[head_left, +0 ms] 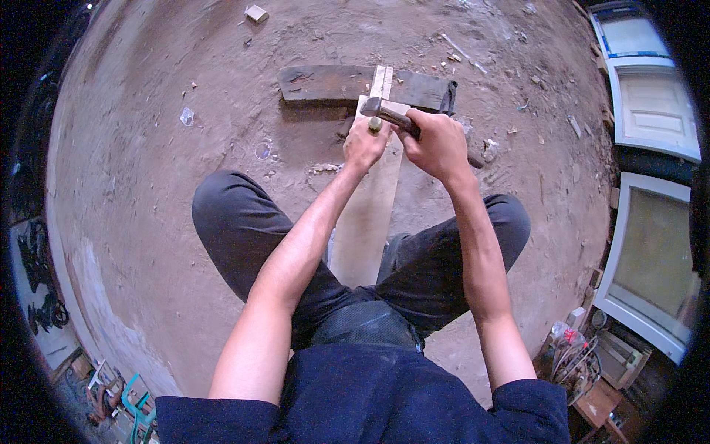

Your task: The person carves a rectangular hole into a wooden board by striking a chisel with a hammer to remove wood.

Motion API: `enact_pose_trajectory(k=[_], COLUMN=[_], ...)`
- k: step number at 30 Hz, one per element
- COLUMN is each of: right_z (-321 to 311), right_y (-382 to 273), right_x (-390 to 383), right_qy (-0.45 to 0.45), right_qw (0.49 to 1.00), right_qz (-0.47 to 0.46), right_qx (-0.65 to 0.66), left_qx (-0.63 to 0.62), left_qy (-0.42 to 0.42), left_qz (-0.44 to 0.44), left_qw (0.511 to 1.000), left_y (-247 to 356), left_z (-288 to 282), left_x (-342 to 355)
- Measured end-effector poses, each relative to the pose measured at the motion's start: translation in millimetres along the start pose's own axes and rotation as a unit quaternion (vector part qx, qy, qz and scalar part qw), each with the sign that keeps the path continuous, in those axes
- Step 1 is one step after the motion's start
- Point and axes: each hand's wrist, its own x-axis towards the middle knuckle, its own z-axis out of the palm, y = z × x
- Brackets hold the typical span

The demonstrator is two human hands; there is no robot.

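Observation:
My left hand is closed around an upright tool, likely a chisel, whose round metal end shows above my fingers. My right hand grips a hammer by its handle, with the head just above that round end; I cannot tell whether they touch. Beneath my hands a long pale board runs from between my bent legs toward a dark weathered plank lying crosswise. A narrow pale piece lies over that plank at the board's far end.
Gritty ground with scattered scraps surrounds me. A small wood block lies at the top. White glazed frames line the right side, with bundled material near them. Tools, one with a teal frame, sit at the lower left.

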Motion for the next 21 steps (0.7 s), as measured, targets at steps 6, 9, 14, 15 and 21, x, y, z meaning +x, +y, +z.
enact_pose_trajectory(k=[6, 9, 14, 15, 21], right_z=[12, 8, 0, -2, 10], right_y=[3, -2, 2, 1, 4], right_x=[-2, 1, -1, -1, 1], right_qy=[-0.063, -0.045, 0.002, 0.018, -0.036], right_qw=[0.996, 0.995, 1.0, 0.999, 0.998], right_qz=[0.023, -0.002, -0.015, -0.029, 0.014], right_qx=[-0.059, -0.084, -0.009, 0.026, -0.059], left_qx=[0.051, 0.015, 0.054, 0.054, 0.022], left_qy=[0.039, -0.006, -0.001, 0.0, 0.026], left_qz=[0.092, 0.067, -0.015, -0.016, 0.103], left_qw=[0.994, 0.998, 0.998, 0.998, 0.994], left_y=[-39, -44, -7, -8, -41], left_z=[16, 14, 6, 6, 15], left_x=[12, 13, 5, 5, 11])
